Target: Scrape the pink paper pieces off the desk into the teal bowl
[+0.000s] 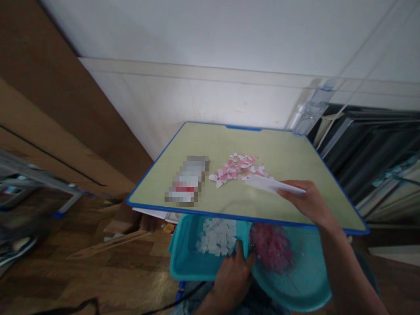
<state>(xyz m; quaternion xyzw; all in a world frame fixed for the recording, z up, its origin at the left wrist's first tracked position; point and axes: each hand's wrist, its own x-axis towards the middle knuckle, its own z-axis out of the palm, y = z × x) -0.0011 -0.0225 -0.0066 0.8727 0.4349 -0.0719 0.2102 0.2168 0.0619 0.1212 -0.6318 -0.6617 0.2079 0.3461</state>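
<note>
My right hand [305, 199] is closed around one end of a flat white card [262, 183], held low over the green-topped table [236, 201]. The card's far edge reaches a loose pile of pink and white paper pieces [236, 168]. Below the table's front edge, my left hand [233, 275] grips the rims where a rectangular teal basin [190, 269] and a round teal basin [305, 293] meet. White pieces [218, 236] lie in the rectangular basin. A clear bag-like bundle of pink pieces [271, 247], blurred, lies in the round one.
A pixelated rectangular object [187, 179] lies on the table's left side. A white wall [203, 96] rises behind. Dark panels [370, 131] lean at the right, and a clear plastic bottle [313, 109] stands there. A metal ladder [68, 197] and a shoe [19, 251] show at left.
</note>
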